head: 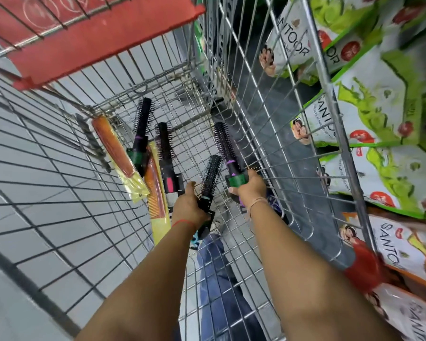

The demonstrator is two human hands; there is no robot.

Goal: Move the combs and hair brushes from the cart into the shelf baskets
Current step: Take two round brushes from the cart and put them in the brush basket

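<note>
Both my arms reach down into a wire shopping cart. My left hand grips the handle of a black round hair brush. My right hand grips a round brush with a purple band and green label. On the cart floor lie two more black round brushes, one with a pink handle. Beside them are two orange combs in yellow sleeves. No shelf basket is in view.
The cart's red child-seat flap hangs at the top left. Shelves of green and white soap packs stand close on the right, with orange packs lower down. Grey floor tiles show through the mesh on the left.
</note>
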